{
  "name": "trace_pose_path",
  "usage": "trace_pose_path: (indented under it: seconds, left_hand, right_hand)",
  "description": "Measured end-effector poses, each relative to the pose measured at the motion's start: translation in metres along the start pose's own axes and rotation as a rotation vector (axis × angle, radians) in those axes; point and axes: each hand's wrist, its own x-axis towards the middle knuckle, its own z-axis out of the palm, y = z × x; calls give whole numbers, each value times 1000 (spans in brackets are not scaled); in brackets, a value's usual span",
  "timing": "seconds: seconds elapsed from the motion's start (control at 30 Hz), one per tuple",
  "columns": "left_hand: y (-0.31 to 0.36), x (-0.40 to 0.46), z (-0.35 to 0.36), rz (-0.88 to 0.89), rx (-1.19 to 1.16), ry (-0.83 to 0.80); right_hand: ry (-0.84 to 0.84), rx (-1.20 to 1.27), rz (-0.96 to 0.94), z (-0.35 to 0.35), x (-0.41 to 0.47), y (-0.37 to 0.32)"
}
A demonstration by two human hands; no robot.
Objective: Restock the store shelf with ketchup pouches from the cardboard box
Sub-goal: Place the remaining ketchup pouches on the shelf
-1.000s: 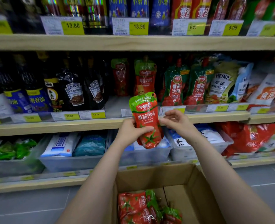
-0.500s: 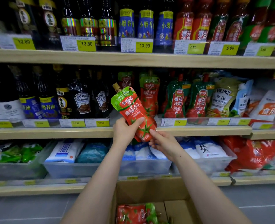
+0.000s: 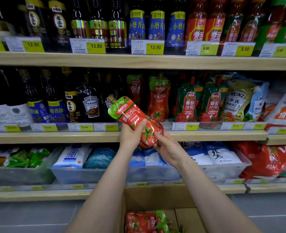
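**One pouch up, still tilted**

Gripped in both hands: left hand wrapped round the glossy red plastic ketchup pouch with green spouted top, right hand pinching its bottom corner, just in front of the pale wooden middle shelf. Could flop over or knock the matching standing pouch if shoved in leaning. Readable: "HEINZ", "TOMATO KETCHUP", tags 7.90, 12.00. More waiting in the brown cardboard box.

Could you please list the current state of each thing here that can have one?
held ketchup pouch: tilted left, off the shelf, cap on
left hand: grips the pouch's lower part
right hand: pinches the pouch's bottom corner
cardboard box: open, pouches inside
shelf pouches: upright, at the back
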Motion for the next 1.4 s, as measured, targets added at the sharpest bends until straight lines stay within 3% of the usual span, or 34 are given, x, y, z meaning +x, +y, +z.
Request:
trace_pose_path:
  seconds: [0.2,0.43,0.67,1.0,1.1,1.2,1.27,1.4]
  left_hand:
    - [-5,3,-5,35,56,15]
    - [-1,3,-3,67,84,-32]
    - [-1,4,-3,110,79,4]
    - [-6,3,-3,29,20,-119]
    - [-7,6,-8,61,35,-130]
    - [-4,8,-13,121,83,-180]
    - [0,5,-10,168,133,-240]
    - [2,0,4,188,171,-329]
  right_hand:
    - [174,89,93,4,9,3]
    - [89,141,84,-2,4,-1]
    - [47,-313,28,0,-4,-6]
    - [-40,-270,0,-8,-4,-7]
    - [-73,-496,68,-13,-8,-20]
    - [71,-855,54,-26,-7,-37]
    - [103,-927,-31,-32,-6,-44]
    - [-56,-946,-75,-24,-5,-40]
